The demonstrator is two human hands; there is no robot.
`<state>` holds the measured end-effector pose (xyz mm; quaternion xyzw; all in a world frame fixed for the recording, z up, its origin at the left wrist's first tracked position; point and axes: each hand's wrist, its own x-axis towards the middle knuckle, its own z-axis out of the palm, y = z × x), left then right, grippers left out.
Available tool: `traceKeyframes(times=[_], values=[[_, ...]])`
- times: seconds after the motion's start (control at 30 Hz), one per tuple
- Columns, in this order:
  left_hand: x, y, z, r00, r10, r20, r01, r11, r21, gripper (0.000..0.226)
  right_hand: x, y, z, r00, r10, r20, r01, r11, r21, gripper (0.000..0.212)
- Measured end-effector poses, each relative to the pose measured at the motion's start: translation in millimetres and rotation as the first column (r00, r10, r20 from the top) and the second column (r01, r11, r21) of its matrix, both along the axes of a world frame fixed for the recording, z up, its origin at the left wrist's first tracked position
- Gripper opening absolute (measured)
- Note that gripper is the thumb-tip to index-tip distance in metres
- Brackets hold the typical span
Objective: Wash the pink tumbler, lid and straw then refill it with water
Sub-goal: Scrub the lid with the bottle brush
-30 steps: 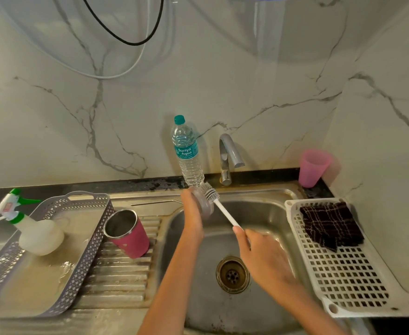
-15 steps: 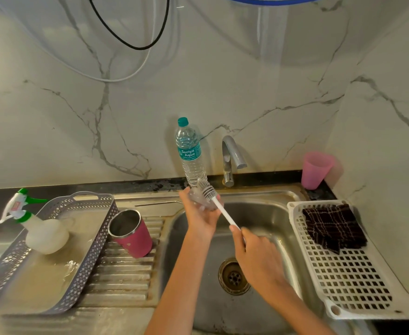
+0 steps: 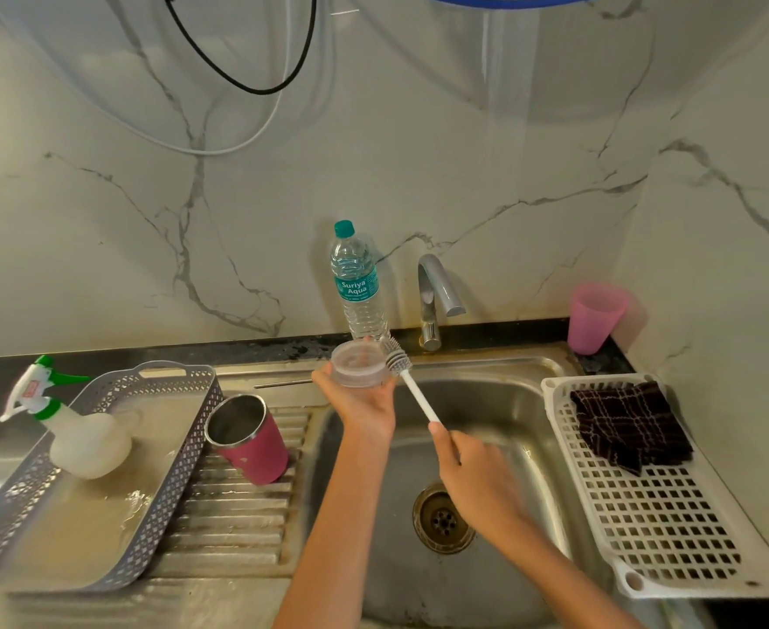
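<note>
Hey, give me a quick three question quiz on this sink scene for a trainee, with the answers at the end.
1. True or false: the pink tumbler stands mouth down.
2. What does the right hand grip? A: a sponge. B: a white brush. C: a straw.
3. Fill in: the left hand holds the clear ____.
Key: 1 false; 2 B; 3 lid.
</note>
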<state>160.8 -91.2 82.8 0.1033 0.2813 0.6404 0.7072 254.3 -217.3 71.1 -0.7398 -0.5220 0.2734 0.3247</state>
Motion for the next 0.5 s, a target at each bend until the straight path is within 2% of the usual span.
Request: traceKeyframes(times=[0.1,0.2,0.27,0.33,0.5], values=[[-4.3,5.8,-5.7,0.992,-0.010,-0.127,0.003,0.998,-0.058,0.055,-0.1,-10.1,-4.2,1.000,0.009,-0.010,-0.010,0.999,-0.041,0.052],[-4.0,-1.2,-11.6,0.968,-0.042,-0.248,0.046,0.999,0.010,0.060,4.8,-1.5,-0.8,0.997,-0.034,-0.065,0.032,0.999,-0.036,0.052],[-0.5,-6.6,-12.1,0.965,-0.075,-0.251,0.091,0.994,0.055,0.049,6.6,9.7,4.2,0.992,-0.053,-0.111,0.051,0.998,-0.021,0.051],[0.8,-7.9,-7.9,0.974,-0.092,-0.206,0.100,0.995,0.030,0.041,6.0,15.1,5.8,0.993,-0.053,-0.110,0.052,0.999,-0.015,0.050],[-12.1,2.6,-4.3,0.966,-0.110,-0.233,0.090,0.991,-0.097,0.052,7.3,-6.8,-8.3,0.997,-0.040,-0.066,0.039,0.999,-0.021,0.053]])
